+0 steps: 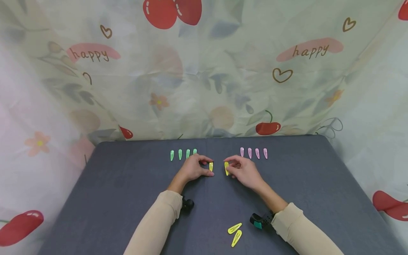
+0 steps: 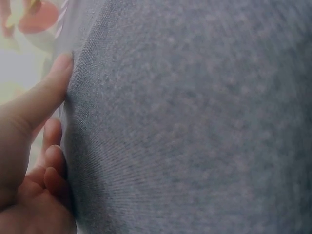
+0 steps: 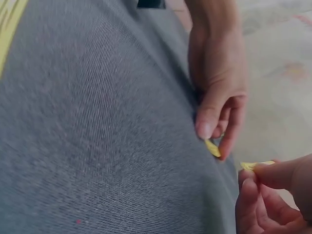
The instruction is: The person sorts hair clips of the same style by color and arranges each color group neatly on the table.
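Near the middle of the table my left hand [image 1: 194, 168] holds a yellow snap hair clip [image 1: 211, 166] by its two ends, between thumb and forefinger. The clip stands lengthwise to the table's depth, close over the cloth. A short way to the right, my right hand [image 1: 247, 173] pinches another yellow hair clip [image 1: 226, 169] between thumb and fingers. In the right wrist view both the left hand's clip [image 3: 212, 148] and the right hand's clip [image 3: 249, 165] show at the fingertips. The left wrist view shows the left thumb and fingers, its clip hidden.
Behind the left hand several green hair clips [image 1: 180, 154] lie in a row, partly covered by it. A row of several pink hair clips [image 1: 257, 153] lies behind the right hand. Two loose yellow clips [image 1: 236, 238] lie near the front of the grey table [image 1: 127, 184]. A patterned curtain hangs behind.
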